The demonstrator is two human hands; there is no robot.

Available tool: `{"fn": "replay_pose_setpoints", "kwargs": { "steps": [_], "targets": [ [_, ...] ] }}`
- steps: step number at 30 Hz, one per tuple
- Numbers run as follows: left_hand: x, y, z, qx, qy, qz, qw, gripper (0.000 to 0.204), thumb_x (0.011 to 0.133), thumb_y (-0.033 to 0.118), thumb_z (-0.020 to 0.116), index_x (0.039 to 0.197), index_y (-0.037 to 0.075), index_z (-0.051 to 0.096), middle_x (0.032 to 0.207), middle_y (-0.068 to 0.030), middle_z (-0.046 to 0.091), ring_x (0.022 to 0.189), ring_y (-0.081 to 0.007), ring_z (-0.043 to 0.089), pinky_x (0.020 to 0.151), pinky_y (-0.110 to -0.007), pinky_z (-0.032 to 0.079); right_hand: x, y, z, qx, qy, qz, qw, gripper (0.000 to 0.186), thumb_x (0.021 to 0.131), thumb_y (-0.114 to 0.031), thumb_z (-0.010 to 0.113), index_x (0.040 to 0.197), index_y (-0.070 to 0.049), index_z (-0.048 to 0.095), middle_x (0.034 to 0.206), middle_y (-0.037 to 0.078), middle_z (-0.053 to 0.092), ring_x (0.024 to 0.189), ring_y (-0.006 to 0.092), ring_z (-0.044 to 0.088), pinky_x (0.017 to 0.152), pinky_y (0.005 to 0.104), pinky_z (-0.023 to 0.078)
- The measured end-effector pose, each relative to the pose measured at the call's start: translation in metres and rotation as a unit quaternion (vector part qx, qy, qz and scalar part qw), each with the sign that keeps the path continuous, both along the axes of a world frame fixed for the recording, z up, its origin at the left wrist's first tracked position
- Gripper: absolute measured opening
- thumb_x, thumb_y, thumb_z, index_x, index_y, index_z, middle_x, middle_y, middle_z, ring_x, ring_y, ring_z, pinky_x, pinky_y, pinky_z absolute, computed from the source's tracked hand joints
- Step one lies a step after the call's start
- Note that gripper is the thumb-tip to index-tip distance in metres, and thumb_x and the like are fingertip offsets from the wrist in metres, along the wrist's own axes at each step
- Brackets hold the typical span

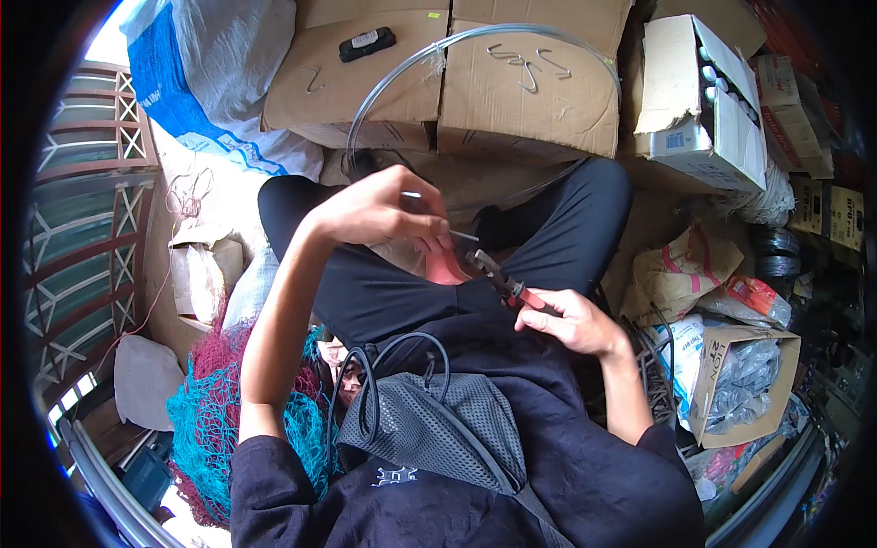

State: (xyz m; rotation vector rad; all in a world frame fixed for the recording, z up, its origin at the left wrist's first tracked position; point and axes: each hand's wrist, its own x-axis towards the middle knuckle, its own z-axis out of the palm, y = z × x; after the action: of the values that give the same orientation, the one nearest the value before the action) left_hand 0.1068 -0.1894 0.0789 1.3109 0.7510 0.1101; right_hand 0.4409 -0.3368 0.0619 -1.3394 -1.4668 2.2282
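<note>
My left hand (402, 215) is closed in a pinch on a metal wire, whose short end (466, 237) sticks out past the fingertips. My right hand (575, 321) is wrapped round the red handles of a pair of pliers (498, 277). The pliers' jaws point up and left, just below the wire end; whether they touch it I cannot tell. Beyond my left hand, a large loop of silvery wire (475, 34) arches over the cardboard boxes. Several bent wire hooks (528, 73) lie on the right-hand box (512, 114), and another hook (313, 82) rests on the left-hand box (402, 91).
A small black device (367, 44) lies on the left-hand box. To the right stand an opened white carton (676, 82) and a box of grey plastic bags (699, 393). Teal and maroon netting (206, 402) is heaped by my left arm. A mesh bag (448, 420) hangs across my chest.
</note>
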Motion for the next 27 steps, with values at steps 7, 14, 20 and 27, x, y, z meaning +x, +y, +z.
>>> {"fn": "replay_pose_setpoints", "kwargs": {
  "steps": [7,14,20,27],
  "targets": [
    [-0.019,0.021,0.054,0.059,-0.018,0.062,0.996,0.022,0.098,0.015,0.07,0.098,-0.007,0.074,0.093,-0.0141,0.078,0.087,-0.0207,0.077,0.082,-0.032,0.062,-0.006,0.086,0.044,0.022,0.032,0.081,0.996,0.046,0.105,-0.026,0.064,0.14,0.004,0.062,0.116,0.008,0.072,0.113,0.0155,0.063,0.104,0.0316,0.046],
    [-0.024,0.024,0.068,0.078,-0.025,0.071,0.994,0.022,0.098,0.015,0.071,0.097,-0.007,0.074,0.092,-0.0146,0.078,0.087,-0.0219,0.077,0.081,-0.032,0.062,-0.018,0.114,0.065,0.083,0.009,0.08,0.993,0.038,0.105,-0.026,0.063,0.127,0.004,0.066,0.103,0.006,0.071,0.101,0.0136,0.064,0.095,0.0307,0.049],
    [-0.02,0.026,0.056,0.071,-0.016,0.059,0.996,0.023,0.098,0.015,0.07,0.099,-0.008,0.074,0.092,-0.0154,0.078,0.088,-0.0229,0.078,0.081,-0.032,0.063,-0.026,0.124,0.066,0.089,-0.039,0.08,0.992,0.035,0.106,-0.022,0.061,0.128,0.005,0.066,0.103,0.006,0.07,0.085,0.0114,0.062,0.082,0.0281,0.051],
    [-0.026,0.03,0.062,0.055,-0.029,0.094,0.994,0.02,0.098,0.011,0.071,0.096,-0.008,0.074,0.093,-0.0161,0.078,0.088,-0.0227,0.078,0.08,-0.031,0.063,-0.02,0.126,0.064,0.106,-0.01,0.078,0.991,0.03,0.105,-0.022,0.063,0.122,0.003,0.065,0.097,0.003,0.065,0.086,0.0123,0.06,0.082,0.0283,0.051]
  ]
}}
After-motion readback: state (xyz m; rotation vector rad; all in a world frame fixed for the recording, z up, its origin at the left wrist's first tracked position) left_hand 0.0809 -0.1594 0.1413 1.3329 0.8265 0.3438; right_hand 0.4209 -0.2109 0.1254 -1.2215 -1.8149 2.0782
